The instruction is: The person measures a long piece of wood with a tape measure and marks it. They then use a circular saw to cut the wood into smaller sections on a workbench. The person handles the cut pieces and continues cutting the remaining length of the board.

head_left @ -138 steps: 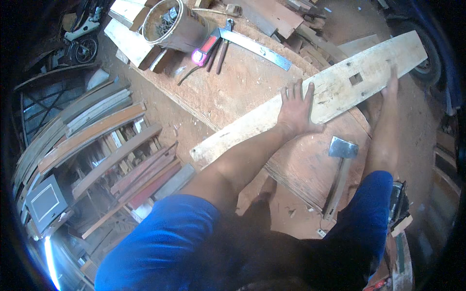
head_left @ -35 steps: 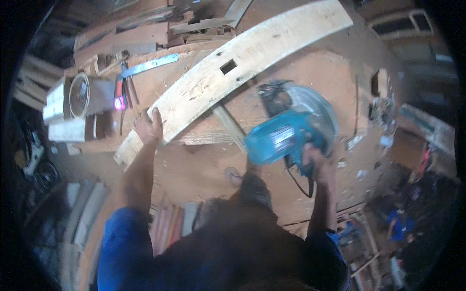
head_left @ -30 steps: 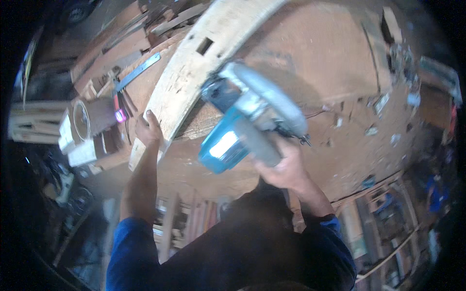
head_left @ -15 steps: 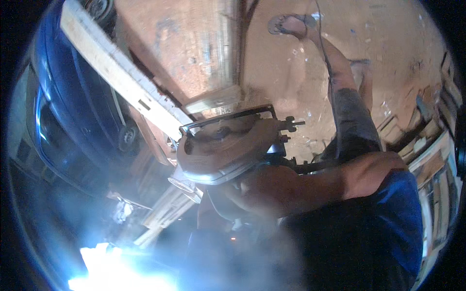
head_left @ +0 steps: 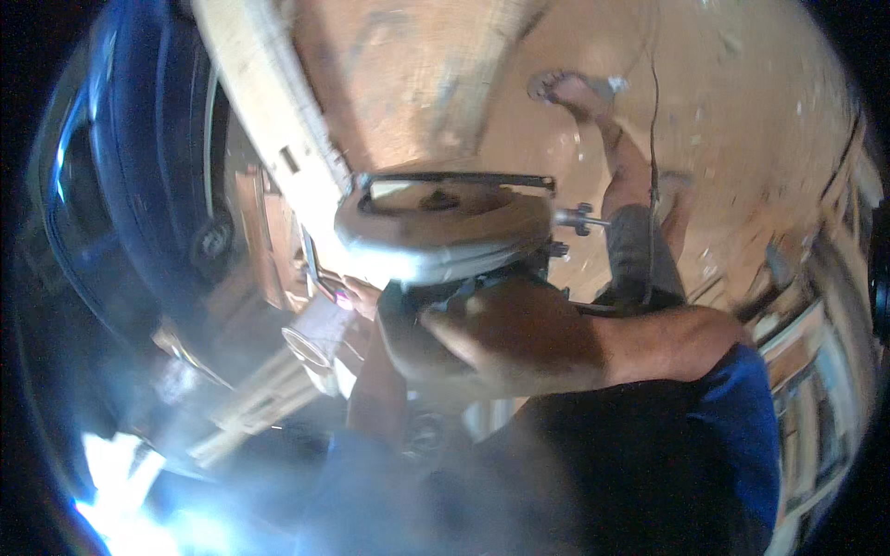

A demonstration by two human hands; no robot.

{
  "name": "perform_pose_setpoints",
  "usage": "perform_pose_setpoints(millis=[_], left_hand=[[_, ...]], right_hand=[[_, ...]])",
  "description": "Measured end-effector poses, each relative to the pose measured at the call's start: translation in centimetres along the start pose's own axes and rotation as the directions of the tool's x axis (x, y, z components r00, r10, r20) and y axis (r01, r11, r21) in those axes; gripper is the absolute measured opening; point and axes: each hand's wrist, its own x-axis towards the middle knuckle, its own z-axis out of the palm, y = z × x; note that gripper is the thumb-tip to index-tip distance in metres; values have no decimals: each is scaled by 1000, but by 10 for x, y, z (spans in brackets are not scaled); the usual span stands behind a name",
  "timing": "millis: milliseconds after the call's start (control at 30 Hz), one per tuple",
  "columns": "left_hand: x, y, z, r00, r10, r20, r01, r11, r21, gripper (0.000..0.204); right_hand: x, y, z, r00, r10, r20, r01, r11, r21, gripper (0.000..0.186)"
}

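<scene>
Circular saw [head_left: 436, 246] held in right hand [head_left: 487, 334], rounded metal guard uppermost, with pale wooden plank [head_left: 255, 97] just beyond, to the left. Left hand [head_left: 364, 298] largely hidden behind the saw, near a bucket [head_left: 315, 335]; grip impossible to tell. Plank long, flat, pierced by a small rectangular hole, near end screened by the guard; contact with the saw unclear. Dusty, reddish work surface [head_left: 399, 69] along one plank edge, dark blue car [head_left: 139, 139] past the other. Dirt floor [head_left: 742, 139] spreading wide at right, crossed by thin dark cable [head_left: 655, 111].
</scene>
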Motion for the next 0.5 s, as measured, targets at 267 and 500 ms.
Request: perform_pose_setpoints(millis=[267, 500], left_hand=[[48, 23, -32, 932, 269, -245, -320, 926, -200, 90], [53, 14, -47, 997, -58, -56, 56, 998, -29, 66]], right_hand=[[83, -28, 0, 984, 176, -32, -178, 936, -305, 58], [152, 15, 1, 992, 122, 41, -101, 935, -340, 48]])
